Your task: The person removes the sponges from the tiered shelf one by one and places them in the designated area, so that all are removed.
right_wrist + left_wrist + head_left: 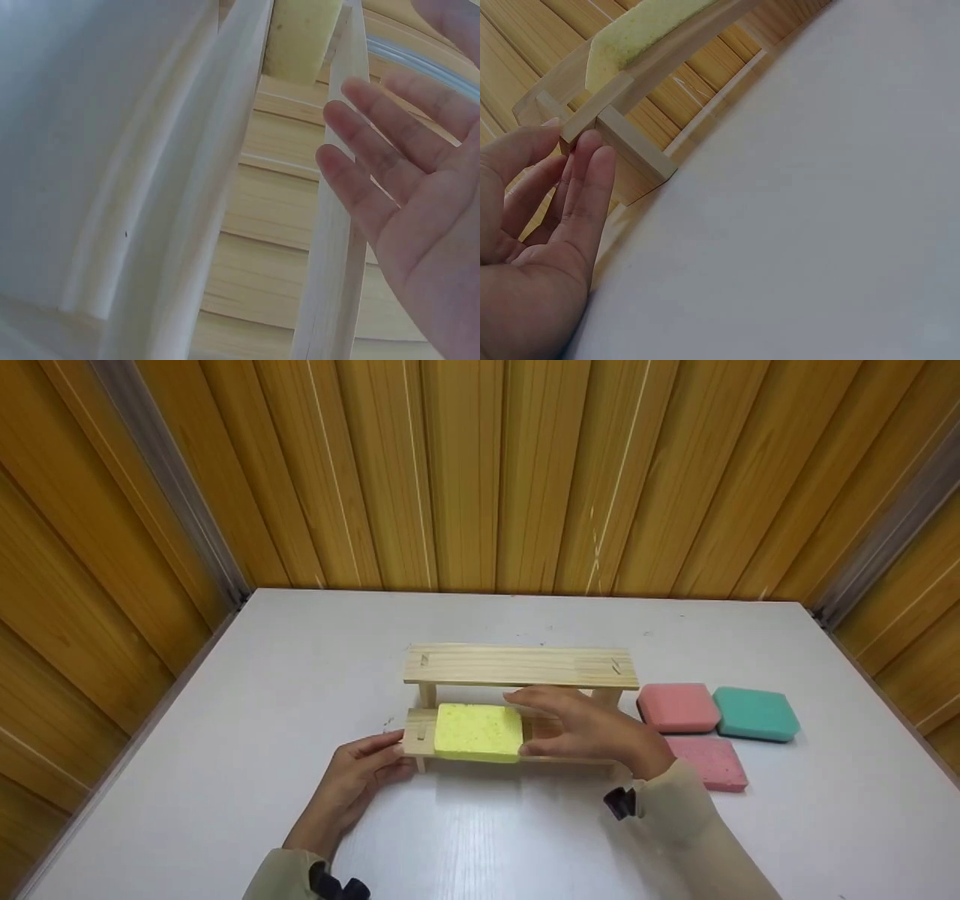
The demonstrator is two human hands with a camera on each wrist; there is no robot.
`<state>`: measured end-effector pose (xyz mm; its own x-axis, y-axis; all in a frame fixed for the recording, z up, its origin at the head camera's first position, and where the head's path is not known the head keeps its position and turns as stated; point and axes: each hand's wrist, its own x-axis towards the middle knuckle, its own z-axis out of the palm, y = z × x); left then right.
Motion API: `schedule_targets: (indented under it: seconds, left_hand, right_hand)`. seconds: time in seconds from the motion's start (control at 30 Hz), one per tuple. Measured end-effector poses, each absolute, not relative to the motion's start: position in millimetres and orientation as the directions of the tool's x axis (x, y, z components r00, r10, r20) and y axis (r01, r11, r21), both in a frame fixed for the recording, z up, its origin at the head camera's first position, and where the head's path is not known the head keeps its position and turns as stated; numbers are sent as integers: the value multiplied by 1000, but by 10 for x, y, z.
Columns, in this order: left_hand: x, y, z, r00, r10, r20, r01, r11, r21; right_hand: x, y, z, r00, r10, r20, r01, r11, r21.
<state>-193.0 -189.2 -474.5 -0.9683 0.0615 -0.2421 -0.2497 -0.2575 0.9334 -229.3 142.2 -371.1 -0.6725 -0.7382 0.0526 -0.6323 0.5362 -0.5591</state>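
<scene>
A small two-tier wooden rack (517,664) stands mid-table. On the left part of its lower shelf lies a yellow sponge (478,732), flat and slightly over the front edge. My left hand (367,772) pinches the left end of that shelf, thumb above and fingers below, as the left wrist view shows at the board's end (592,116). My right hand (585,727) hovers over the right part of the lower shelf, fingers spread and fairly straight. Its thumb tip is right at the sponge's right edge. In the right wrist view, the palm (435,217) holds nothing.
Right of the rack, a salmon-pink sponge (679,708) and a teal sponge (757,714), both with dark undersides, lie side by side. In front of them is a pink sponge (709,763), partly hidden by my right wrist. Wood-patterned walls (465,472) enclose the white table (262,697).
</scene>
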Motion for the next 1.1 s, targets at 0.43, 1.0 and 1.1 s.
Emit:
schedule_targets:
  seconds: [0.43, 1.0, 1.1]
  left_hand:
    - [-1934, -1894, -4751, -971, 55, -234, -240, -264, 934]
    - [-1926, -1889, -4740, -969, 50, -243, -248, -262, 933]
    - [-1926, -1887, -4741, -970, 56, -236, -242, -252, 937]
  right_hand:
    - [-2347, 1189, -3769, -624, -780, 51, -668, 499, -553]
    - [-2391, 1001, -3887, -635, -772, 21, -643, 513, -569]
    - [-2388, 985, -3893, -628, -778, 27, -657, 511, -555]
